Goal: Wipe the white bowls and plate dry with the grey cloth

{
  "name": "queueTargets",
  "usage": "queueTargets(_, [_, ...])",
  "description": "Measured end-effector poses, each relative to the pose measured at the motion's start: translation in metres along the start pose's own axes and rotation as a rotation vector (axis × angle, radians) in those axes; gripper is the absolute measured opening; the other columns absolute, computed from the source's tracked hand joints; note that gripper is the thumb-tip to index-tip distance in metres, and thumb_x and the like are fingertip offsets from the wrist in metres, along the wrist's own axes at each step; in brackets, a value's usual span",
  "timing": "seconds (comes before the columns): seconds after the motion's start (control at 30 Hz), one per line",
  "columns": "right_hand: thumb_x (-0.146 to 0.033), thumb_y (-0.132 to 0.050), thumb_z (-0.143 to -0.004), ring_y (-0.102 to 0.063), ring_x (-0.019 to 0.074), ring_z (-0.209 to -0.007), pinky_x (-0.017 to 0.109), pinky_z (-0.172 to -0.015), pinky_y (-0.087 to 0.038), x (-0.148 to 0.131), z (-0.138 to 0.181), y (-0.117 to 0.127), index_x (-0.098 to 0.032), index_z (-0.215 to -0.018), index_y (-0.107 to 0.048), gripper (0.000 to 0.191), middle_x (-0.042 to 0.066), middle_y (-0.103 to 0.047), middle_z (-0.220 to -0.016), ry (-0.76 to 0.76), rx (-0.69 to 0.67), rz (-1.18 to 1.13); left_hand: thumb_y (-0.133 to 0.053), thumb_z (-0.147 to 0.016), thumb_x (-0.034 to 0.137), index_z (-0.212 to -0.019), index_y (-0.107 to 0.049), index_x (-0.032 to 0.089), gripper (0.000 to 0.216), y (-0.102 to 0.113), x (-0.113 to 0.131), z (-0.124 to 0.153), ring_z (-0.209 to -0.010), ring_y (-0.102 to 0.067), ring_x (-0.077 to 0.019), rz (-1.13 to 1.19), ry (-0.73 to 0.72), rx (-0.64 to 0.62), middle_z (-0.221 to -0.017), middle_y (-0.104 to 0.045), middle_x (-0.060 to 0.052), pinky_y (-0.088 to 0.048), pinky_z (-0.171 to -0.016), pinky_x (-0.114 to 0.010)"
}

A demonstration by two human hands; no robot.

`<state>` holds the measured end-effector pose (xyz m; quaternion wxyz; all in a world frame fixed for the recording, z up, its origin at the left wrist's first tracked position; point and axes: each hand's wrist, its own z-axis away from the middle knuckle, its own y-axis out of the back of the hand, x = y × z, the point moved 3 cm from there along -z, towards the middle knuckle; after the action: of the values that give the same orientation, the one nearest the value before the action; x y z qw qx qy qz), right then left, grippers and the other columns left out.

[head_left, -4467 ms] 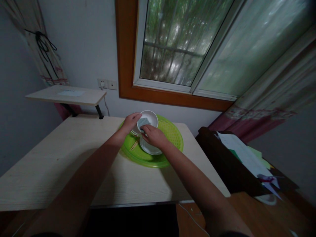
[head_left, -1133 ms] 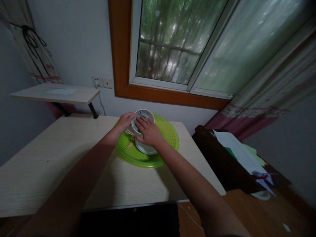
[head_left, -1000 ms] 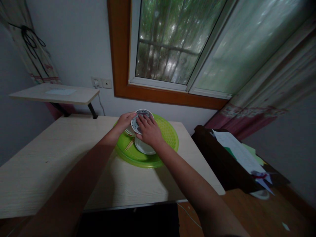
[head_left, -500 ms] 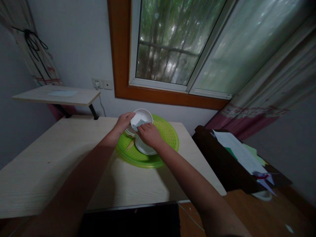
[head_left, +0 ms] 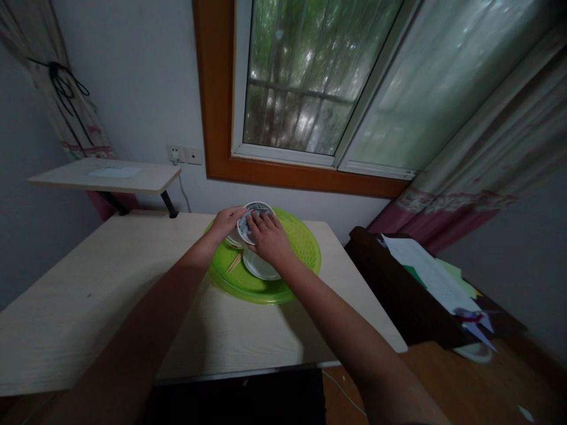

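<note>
My left hand (head_left: pixel 227 223) grips the left rim of a small white bowl (head_left: pixel 240 229), which is tilted toward me above a green tray (head_left: pixel 302 236). A grey cloth (head_left: pixel 256 209) lies spread over the inside of the bowl. On that cloth rests my right hand (head_left: pixel 271 239), its fingers spread apart and pressing flat. Beneath the hands, a white plate (head_left: pixel 257 267) sits on the tray, partly covered by my right hand. More white dishware (head_left: pixel 234 238) shows behind the bowl, mostly hidden. Wooden chopsticks (head_left: pixel 234 262) lie left of the plate.
The tray stands on a pale wooden table (head_left: pixel 146 283) below a window. A raised shelf (head_left: pixel 106 177) with a sheet of paper is at the back left. Right of the table, papers (head_left: pixel 425 271) lie on a dark brown piece of furniture (head_left: pixel 390 289).
The cloth was bunched under my right fingers and now spreads across the bowl's inside. My right fingers have opened out from a curl. The bowl has shifted slightly and tipped toward me.
</note>
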<state>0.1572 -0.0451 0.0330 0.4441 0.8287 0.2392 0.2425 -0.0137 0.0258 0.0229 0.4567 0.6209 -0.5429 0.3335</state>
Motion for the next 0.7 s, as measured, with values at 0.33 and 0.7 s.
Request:
queueTargets(0.33, [-0.020, -0.050, -0.104, -0.059, 0.0322, -0.108, 0.046, -0.094, -0.045, -0.006, 0.000, 0.010, -0.015, -0.107, -0.068, 0.018, 0.015, -0.072, -0.106, 0.045, -0.067, 0.117, -0.052, -0.082, 0.064, -0.079, -0.061, 0.021, 0.045, 0.006, 0.009, 0.004, -0.079, -0.058, -0.0203, -0.016, 0.023, 0.122, -0.082, -0.068, -0.004, -0.049, -0.073, -0.030])
queueTargets(0.7, [-0.030, -0.048, -0.106, -0.055, 0.0298, -0.133, 0.045, -0.117, -0.039, -0.003, 0.006, -0.009, -0.006, -0.146, -0.050, 0.047, 0.020, -0.058, -0.147, 0.254, 0.004, -0.027, -0.056, -0.081, 0.061, -0.082, -0.066, 0.019, 0.043, 0.003, 0.007, 0.004, -0.088, -0.065, -0.0222, -0.035, -0.029, 0.035, -0.092, -0.074, -0.007, -0.052, -0.089, -0.033])
